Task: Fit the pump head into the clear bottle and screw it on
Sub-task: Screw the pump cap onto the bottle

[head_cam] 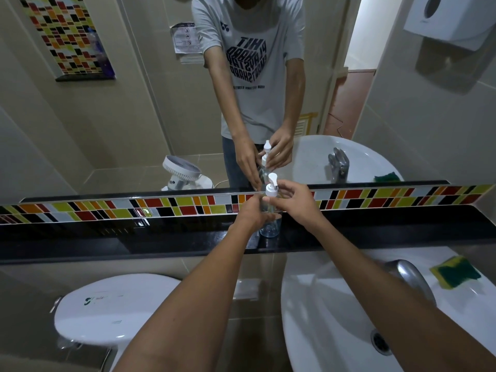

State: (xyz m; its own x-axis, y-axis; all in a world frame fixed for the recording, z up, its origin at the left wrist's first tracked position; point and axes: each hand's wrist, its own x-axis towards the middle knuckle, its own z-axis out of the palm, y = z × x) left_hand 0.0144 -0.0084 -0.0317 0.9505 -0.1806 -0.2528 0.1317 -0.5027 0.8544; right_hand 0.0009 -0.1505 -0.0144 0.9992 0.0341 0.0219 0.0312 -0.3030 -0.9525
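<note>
- The mirror [134, 116] fills the wall above the black worktop [161, 242], and it shows the person's two hands on the same bottle from the far side.
- The white basin [335, 304] sits below the worktop and to the right of the bottle; the toilet lid [112, 310] sits below and to the left of the bottle. A yellow and green sponge [455, 272] lies on the basin's rim, well to the right of the bottle.
- A band of coloured tiles [94, 208] runs along the wall just behind the bottle.
- The clear bottle [269, 224] stands upright on the worktop, close to the tile band, its base resting on the black surface.
- The left hand [255, 214] wraps the bottle's middle from the left, fingers closed around the body and steadying it.
- The right hand [295, 200] reaches in from the right at the bottle's neck, its fingers [271, 200] pinched on the white collar.
- The pump head [271, 187] already sits on top of the bottle, nozzle up and pointing to the right.
- My reading: the fitting step looks done, since the pump stands straight in the neck. I cannot tell whether the collar is fully down on the threads, as the fingers cover the joint.
- What seems left is turning the collar until it stops, then letting go.
</note>
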